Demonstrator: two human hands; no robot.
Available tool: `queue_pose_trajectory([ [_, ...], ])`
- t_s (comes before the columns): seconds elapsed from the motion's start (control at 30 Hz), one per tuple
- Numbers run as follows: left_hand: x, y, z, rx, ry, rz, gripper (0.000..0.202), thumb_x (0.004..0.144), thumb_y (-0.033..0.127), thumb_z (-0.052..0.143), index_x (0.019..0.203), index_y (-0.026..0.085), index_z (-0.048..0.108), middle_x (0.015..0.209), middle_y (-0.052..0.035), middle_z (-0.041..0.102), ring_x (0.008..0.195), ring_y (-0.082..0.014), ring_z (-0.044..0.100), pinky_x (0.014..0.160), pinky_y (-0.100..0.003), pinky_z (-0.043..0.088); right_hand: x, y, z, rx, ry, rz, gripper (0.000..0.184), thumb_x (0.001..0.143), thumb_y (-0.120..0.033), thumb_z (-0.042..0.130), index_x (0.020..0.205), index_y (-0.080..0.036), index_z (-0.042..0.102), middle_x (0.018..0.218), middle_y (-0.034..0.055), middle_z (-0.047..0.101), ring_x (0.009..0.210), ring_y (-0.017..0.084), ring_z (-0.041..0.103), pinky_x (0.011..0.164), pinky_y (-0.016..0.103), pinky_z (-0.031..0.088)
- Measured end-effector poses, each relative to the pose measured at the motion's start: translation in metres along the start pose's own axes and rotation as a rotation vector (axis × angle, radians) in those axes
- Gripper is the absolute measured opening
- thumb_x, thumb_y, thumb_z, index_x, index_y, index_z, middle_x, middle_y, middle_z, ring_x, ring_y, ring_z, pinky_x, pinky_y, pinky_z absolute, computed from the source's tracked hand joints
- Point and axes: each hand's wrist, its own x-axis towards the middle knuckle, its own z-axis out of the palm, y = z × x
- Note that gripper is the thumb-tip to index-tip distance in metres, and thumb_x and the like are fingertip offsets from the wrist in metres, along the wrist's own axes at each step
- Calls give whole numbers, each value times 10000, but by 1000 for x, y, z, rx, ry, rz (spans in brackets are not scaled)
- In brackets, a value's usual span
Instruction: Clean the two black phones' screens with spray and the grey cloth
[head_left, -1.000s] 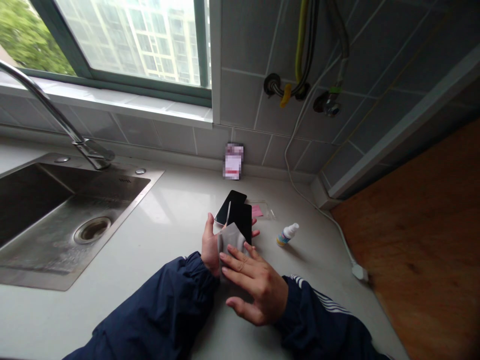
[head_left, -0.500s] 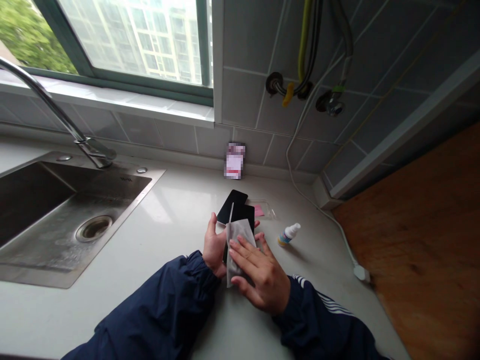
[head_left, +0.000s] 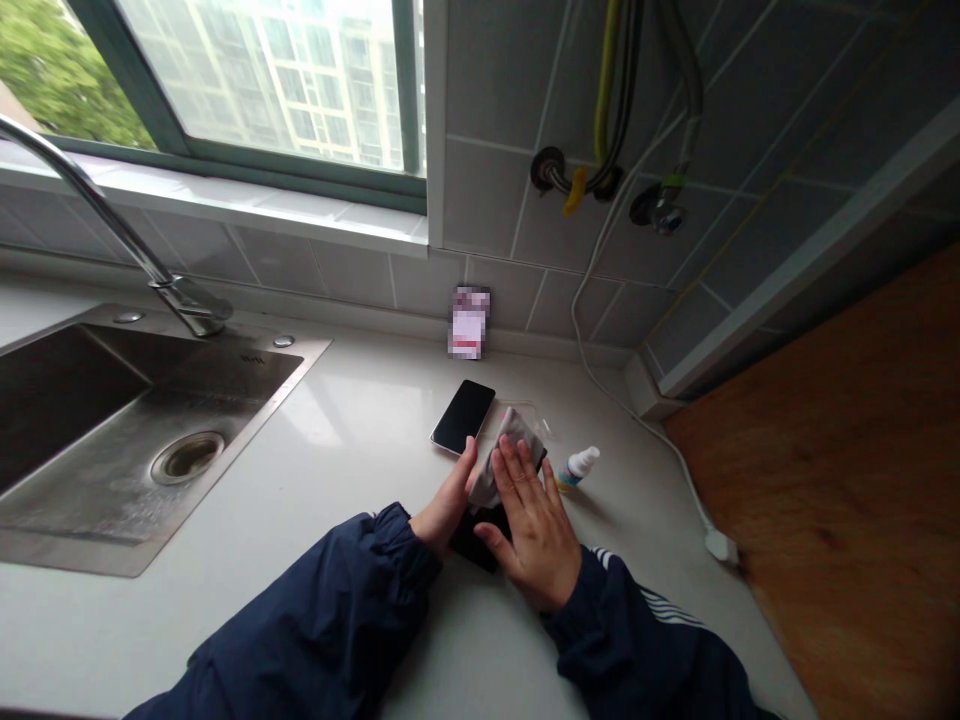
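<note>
My left hand (head_left: pixel 444 508) grips a black phone (head_left: pixel 474 545) by its side, thumb pointing up along the edge. Across the phone's upper part lies a grey cloth (head_left: pixel 513 424), partly bunched. My right hand (head_left: pixel 536 545) presses flat on this cloth, fingers extended over it and thumb near the bare lower part of the phone. Much of the phone is hidden under cloth and hands. Just beyond them, a second phone (head_left: pixel 463 415) with a dark screen lies on the counter. Right of my right hand stands a small white-capped bottle (head_left: pixel 580 464).
A clear case-like item (head_left: pixel 538 412) lies behind the cloth. A pixelated upright item (head_left: pixel 469 325) leans at the wall. On the left are a steel sink (head_left: pixel 296 385) and faucet (head_left: pixel 112 200). A white cord (head_left: pixel 637 403) runs down to the right, near a wooden panel (head_left: pixel 825 480).
The held phone has turned and tilted rightward in my left hand. My right hand and the cloth have slid toward its far end, baring its near part.
</note>
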Motion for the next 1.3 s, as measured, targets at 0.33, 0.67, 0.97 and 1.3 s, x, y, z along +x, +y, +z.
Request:
queue_pose_trajectory([
  [0.33, -4, 3, 5, -5, 34, -82, 829, 1030, 717, 240, 1459, 127, 634, 1389, -115, 704, 1427, -284, 558, 1263, -379, 316, 4, 4, -5, 4, 70, 44, 770, 1097, -564, 332, 1702, -186, 41, 1727, 155, 265, 1614, 370, 214, 1269, 674, 192],
  [0.67, -4, 12, -1, -149, 115, -8, 884, 990, 755, 334, 1485, 67, 585, 1275, -216, 746, 1297, -362, 660, 1160, -463, 462, 0, -11, -10, 118, -138, -212, 798, 1081, -596, 379, 1687, -126, 158, 1721, 139, 267, 1625, 345, 183, 1260, 644, 300],
  [0.97, -3, 21, -2, -214, 179, 18, 862, 1019, 710, 268, 1537, 62, 501, 1302, -253, 719, 1155, -378, 731, 1036, -509, 548, -2, -18, -16, 196, -200, -276, 752, 1042, -597, 511, 1609, -117, 395, 1687, 139, 356, 1613, 309, 248, 1327, 596, 57],
  [1.3, -5, 21, -15, -302, 66, 56, 924, 952, 816, 310, 1565, 142, 464, 1401, -232, 666, 1037, -384, 763, 867, -485, 596, -4, -16, -13, 312, -82, -406, 621, 1039, -530, 539, 1492, -106, 533, 1563, 140, 555, 1558, 276, 389, 1337, 544, -30],
])
